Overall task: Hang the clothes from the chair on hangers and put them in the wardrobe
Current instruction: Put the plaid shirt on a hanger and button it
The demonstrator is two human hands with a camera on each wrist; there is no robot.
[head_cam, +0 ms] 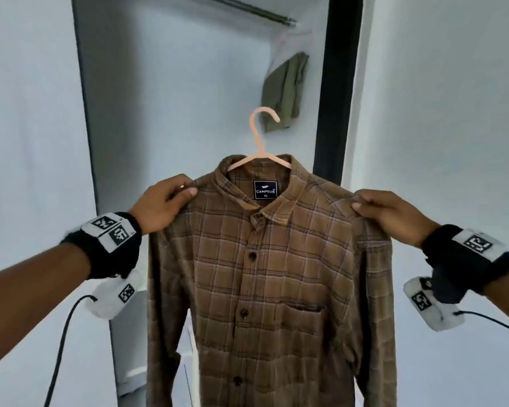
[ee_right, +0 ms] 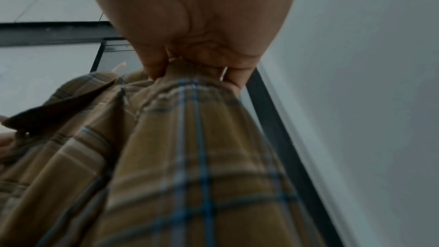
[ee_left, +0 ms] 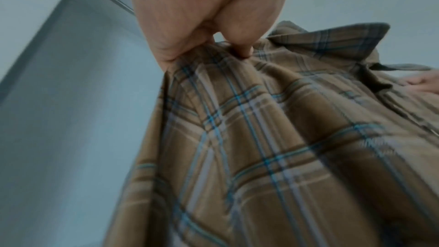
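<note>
Brown cotton-like plaid fills all three views: a long-sleeved checked button-up shirt (head_cam: 265, 274) hangs on a pale pink plastic hanger (head_cam: 262, 142), held up in front of the open white wardrobe (head_cam: 171, 113). At nine o'clock in the head view, the left hand (head_cam: 162, 205) pinches the shirt's shoulder between thumb and curled fingers, wrist strapped in a black band with white coded tags. At three o'clock the right hand (head_cam: 394, 212) pinches the other shoulder the same way, both forearms raised and angled inward.

Only the head view shows the hanger's curved hook, free of the metal rail (head_cam: 259, 11) at twelve o'clock, the dark neck label, the buttons and the chest pocket. It alone shows a folded olive-green garment (head_cam: 285, 89) hanging at one o'clock inside the wardrobe.

From the left wrist view, blue and white threads in the weave come through, with soft folds radiating from the fingertips (ee_left: 242, 52). From the right wrist view, cloth is bunched under the fingers (ee_right: 152, 69), beside the wardrobe's black frame edge (ee_right: 280, 138).
</note>
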